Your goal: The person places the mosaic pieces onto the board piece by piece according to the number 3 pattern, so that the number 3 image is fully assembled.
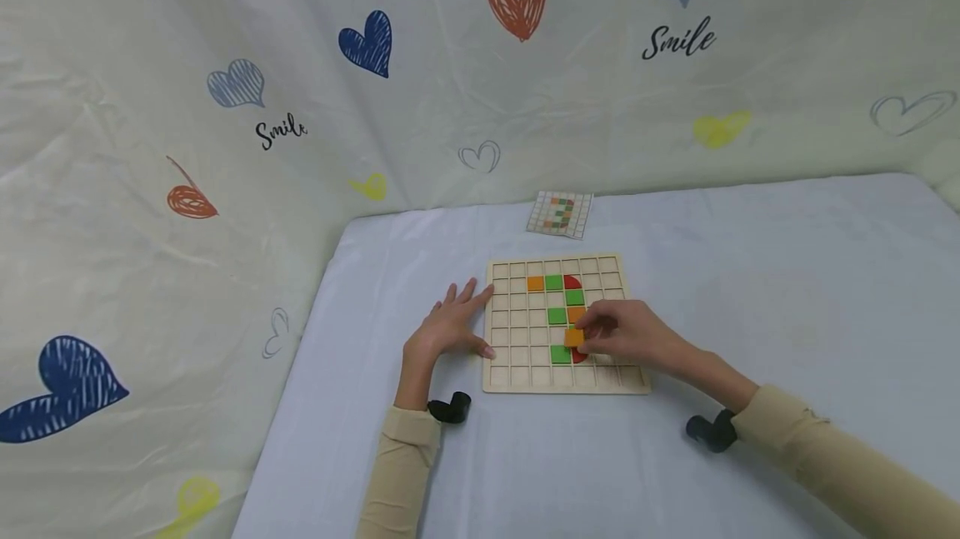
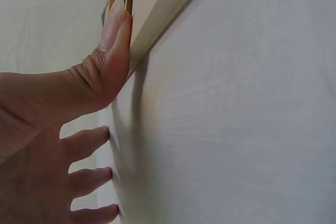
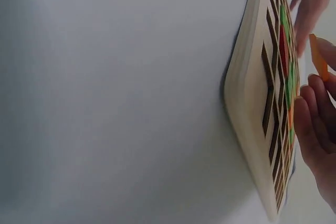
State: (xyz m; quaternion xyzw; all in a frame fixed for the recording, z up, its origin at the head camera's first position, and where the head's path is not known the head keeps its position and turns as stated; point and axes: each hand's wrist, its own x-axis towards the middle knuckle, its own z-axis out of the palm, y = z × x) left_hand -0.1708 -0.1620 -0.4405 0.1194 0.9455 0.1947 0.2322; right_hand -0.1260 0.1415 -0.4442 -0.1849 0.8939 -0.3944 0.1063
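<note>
A wooden grid board (image 1: 525,385) lies on the white cloth, with green, orange and red tiles set in several of its squares. Between thumb and fingers, my right hand (image 1: 626,329) pinches an orange square tile (image 1: 574,338), also seen in the right wrist view as a thin orange piece (image 3: 318,59) held above the board. Spread along the board's left side is my left hand (image 1: 448,329); its thumb (image 2: 113,38) presses against the rim in the left wrist view. A red rounded tile (image 1: 579,356) is partly covered by the right hand and the held tile.
Behind the board lies a pattern card (image 1: 560,215) with a small coloured grid. The white-covered table (image 1: 540,464) meets a hanging cloth (image 1: 427,139) printed with hearts. Black devices sit at the left wrist (image 1: 450,408) and right wrist (image 1: 711,431).
</note>
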